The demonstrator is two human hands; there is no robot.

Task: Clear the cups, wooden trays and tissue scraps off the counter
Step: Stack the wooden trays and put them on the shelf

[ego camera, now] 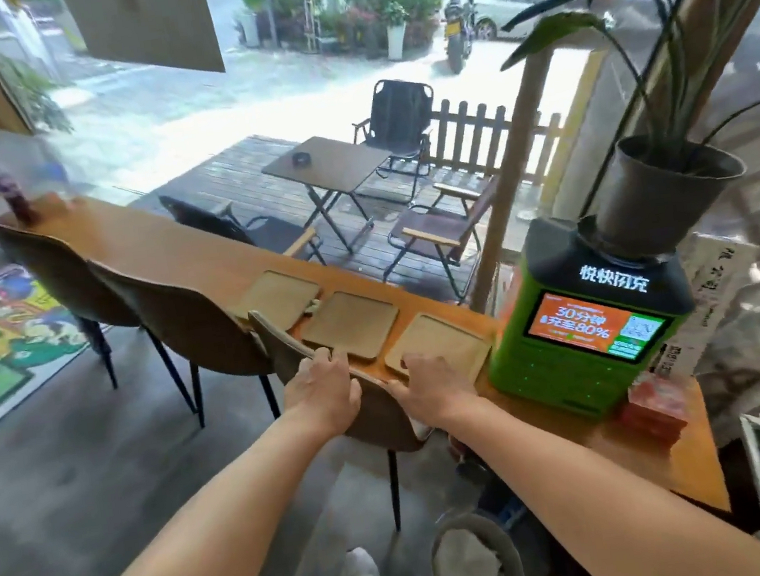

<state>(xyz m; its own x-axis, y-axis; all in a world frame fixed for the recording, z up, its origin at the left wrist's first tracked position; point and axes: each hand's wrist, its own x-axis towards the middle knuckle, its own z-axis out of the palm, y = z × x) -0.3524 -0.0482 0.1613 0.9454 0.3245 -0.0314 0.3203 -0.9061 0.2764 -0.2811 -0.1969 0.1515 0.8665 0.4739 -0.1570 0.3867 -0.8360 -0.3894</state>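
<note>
A long wooden surface (182,254) runs along a big window from upper left towards lower right. Three flat, pale wooden trays (351,324) with rounded corners lie on it in a row at mid-frame, and a small tissue scrap (313,304) sits between the two farther ones. The right hand (433,386) reaches the near edge of the nearest tray (442,342); I cannot tell whether its fingers hold it. The left hand (321,390) curls its fingers over the back of a brown chair (279,343) standing between the person and the trays. Just right of the trays stands a green charging kiosk (590,338) with a potted plant (659,196) on top.
</note>
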